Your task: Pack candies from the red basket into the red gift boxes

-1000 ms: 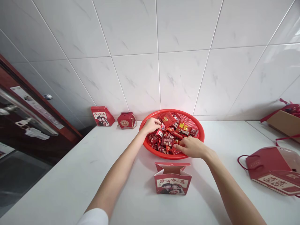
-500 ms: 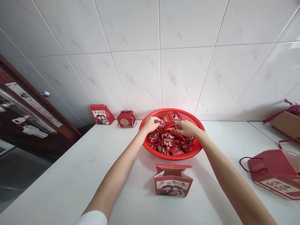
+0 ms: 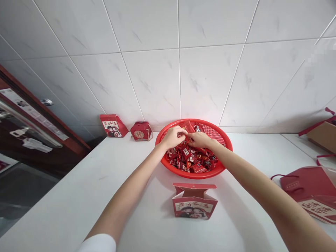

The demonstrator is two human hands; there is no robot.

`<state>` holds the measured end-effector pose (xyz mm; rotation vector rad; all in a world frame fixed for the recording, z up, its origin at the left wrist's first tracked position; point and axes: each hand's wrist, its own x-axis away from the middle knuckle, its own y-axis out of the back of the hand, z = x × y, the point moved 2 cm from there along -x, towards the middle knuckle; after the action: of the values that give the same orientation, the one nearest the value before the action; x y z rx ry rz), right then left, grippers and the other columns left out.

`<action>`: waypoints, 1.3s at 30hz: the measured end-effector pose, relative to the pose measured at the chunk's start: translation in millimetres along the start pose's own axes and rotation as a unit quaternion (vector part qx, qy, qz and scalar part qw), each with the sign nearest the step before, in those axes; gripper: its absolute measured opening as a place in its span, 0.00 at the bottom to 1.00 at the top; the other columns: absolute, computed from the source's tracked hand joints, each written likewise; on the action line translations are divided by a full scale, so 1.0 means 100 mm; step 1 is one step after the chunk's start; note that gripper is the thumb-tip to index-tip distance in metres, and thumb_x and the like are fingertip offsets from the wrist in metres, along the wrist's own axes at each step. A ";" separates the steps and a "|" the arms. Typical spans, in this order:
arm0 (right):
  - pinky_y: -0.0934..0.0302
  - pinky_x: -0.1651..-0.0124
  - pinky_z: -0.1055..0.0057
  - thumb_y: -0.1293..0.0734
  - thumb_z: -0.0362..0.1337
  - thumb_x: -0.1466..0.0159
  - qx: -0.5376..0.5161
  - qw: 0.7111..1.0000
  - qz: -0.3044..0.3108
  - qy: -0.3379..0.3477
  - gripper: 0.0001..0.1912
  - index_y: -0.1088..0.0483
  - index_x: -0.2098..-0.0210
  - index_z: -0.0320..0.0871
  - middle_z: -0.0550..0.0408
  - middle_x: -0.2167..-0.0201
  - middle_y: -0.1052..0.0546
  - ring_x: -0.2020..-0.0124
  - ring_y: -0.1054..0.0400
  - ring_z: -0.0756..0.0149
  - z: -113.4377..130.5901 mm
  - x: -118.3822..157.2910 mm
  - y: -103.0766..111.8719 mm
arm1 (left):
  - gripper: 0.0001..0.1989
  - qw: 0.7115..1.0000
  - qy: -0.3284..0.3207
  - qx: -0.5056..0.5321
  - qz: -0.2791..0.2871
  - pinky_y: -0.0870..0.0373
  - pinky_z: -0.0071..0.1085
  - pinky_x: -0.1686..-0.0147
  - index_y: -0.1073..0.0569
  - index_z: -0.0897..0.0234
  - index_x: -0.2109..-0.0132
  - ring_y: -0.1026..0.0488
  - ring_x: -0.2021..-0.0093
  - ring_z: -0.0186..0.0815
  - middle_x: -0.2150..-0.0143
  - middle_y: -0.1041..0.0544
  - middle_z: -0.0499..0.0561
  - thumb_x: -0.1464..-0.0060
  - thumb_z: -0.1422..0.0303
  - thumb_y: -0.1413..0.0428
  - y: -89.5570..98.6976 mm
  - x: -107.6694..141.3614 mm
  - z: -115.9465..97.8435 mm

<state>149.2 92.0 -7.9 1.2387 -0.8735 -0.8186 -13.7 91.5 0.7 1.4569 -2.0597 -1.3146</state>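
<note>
A red plastic basket (image 3: 168,170) with a perforated wall holds a heap of small red-wrapped candies (image 3: 187,157). My left hand (image 3: 175,136) reaches into its left side, fingers curled over the candies. Close beside it, my right hand (image 3: 200,139) has its fingers closed and pointing left. The fingertips of both hands almost meet; what they pinch is too small to make out. Just behind them a larger red packet (image 3: 188,126) stands tilted, partly hidden by the fingers. In front of the basket, an open-topped red gift box (image 3: 194,207) with a printed couple stands upright.
Against the tiled wall stand a red box (image 3: 112,126) with a printed couple and a smaller red box (image 3: 141,132) with a cord handle. At right are a red handled box (image 3: 301,183) and a brown carton (image 3: 322,138). A dark red door (image 3: 39,126) is at left.
My right hand has moved left, close to my left hand. My left hand has shifted slightly right. The larger red packet, lying flatter before, is now tilted up behind the fingers.
</note>
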 end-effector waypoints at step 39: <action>0.38 0.69 0.69 0.36 0.55 0.34 -0.394 0.909 -0.126 0.048 0.21 0.26 0.68 0.43 0.58 0.74 0.25 0.73 0.32 0.66 -0.28 0.56 0.14 | 0.18 0.988 -0.033 0.061 0.137 0.35 0.31 0.65 0.38 0.60 0.71 0.32 0.70 0.35 0.74 0.32 0.44 0.34 0.57 0.52 -0.03 0.08 -0.17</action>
<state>199.8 56.6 8.8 0.6603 -0.2327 -1.1570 -3.9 76.3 5.1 1.1360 -2.3202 -1.1600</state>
